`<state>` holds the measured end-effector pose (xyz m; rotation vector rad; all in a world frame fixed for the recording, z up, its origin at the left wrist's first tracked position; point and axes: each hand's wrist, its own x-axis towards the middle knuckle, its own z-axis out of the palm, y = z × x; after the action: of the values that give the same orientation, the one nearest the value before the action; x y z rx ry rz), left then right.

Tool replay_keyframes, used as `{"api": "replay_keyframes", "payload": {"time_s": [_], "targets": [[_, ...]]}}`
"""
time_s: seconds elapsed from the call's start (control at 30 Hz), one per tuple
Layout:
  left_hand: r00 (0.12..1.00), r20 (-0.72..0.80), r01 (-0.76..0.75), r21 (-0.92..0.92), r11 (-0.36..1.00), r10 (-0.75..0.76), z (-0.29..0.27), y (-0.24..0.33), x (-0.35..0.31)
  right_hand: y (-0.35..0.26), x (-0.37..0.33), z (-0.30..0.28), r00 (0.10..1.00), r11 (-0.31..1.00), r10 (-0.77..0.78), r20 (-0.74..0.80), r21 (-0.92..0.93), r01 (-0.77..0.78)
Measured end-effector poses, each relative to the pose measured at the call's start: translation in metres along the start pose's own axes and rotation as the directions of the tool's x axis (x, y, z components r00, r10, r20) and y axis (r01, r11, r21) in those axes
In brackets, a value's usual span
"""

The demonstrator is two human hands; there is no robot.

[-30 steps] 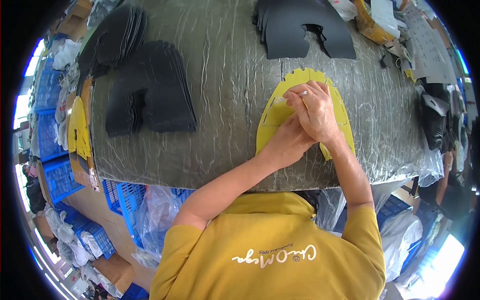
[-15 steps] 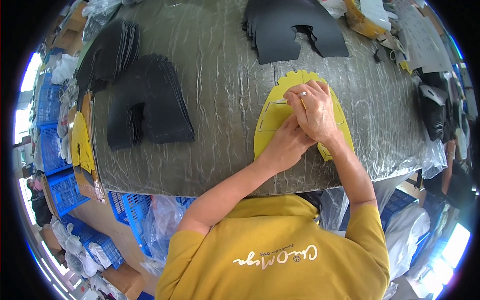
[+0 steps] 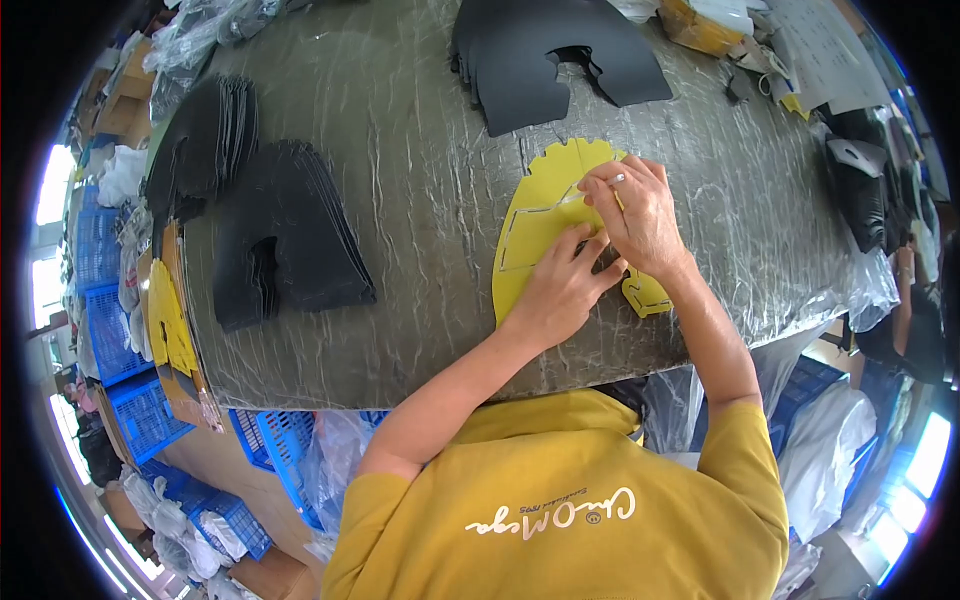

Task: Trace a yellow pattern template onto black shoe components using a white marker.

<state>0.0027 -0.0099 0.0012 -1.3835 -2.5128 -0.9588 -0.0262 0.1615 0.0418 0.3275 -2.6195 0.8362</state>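
A yellow arch-shaped template (image 3: pixel 540 200) with a toothed top edge and narrow slots lies on the table in front of me. My left hand (image 3: pixel 562 285) rests on its lower middle, fingers spread out and pressing it flat. Above and to the right, my right hand (image 3: pixel 640 215) is closed around a slim pen (image 3: pixel 618 178). The pen's light tip slants down to the left, at a slot near the template's middle. My right hand and forearm cover the template's right side. Whether a sheet lies underneath is hidden.
Black cut pieces are stacked at the left (image 3: pixel 300 230), far left (image 3: pixel 205 140) and far middle (image 3: pixel 540 60). More yellow templates (image 3: pixel 170 320) hang at the table's left end. A yellow container (image 3: pixel 700 30) and papers (image 3: pixel 825 60) lie far right. Blue crates (image 3: pixel 150 425) stand beyond the left edge.
My left fingers have spread, and my right hand has shifted slightly right, uncovering them. The pen stays in my right hand. The whole view has tilted a little.
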Motion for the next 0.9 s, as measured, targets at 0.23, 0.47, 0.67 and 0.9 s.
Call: {"api": "replay_keyframes", "payload": {"time_s": [0.23, 0.47, 0.67, 0.9], "targets": [[1.000, 0.028, -0.001, 0.022, 1.000, 0.000, -0.002, 0.001, 0.002, 0.010, 0.004, -0.005, 1.000, 0.998, 0.007, -0.017, -0.065, -0.008], [0.999, 0.041, 0.010, -0.007, 1.000, -0.009, -0.001, 0.000, 0.001, 0.007, 0.003, -0.003, 1.000, 0.999, -0.028, 0.014, 0.047, 0.027], [0.999, 0.042, -0.018, 0.005, 1.000, 0.018, -0.001, -0.001, 0.001, 0.019, 0.005, -0.005, 0.997, 0.997, 0.007, -0.075, -0.079, -0.013], [0.999, 0.041, -0.013, -0.018, 1.000, 0.014, -0.001, -0.002, 0.001, 0.020, 0.000, -0.001, 0.995, 0.996, 0.040, -0.090, -0.075, -0.047]]}}
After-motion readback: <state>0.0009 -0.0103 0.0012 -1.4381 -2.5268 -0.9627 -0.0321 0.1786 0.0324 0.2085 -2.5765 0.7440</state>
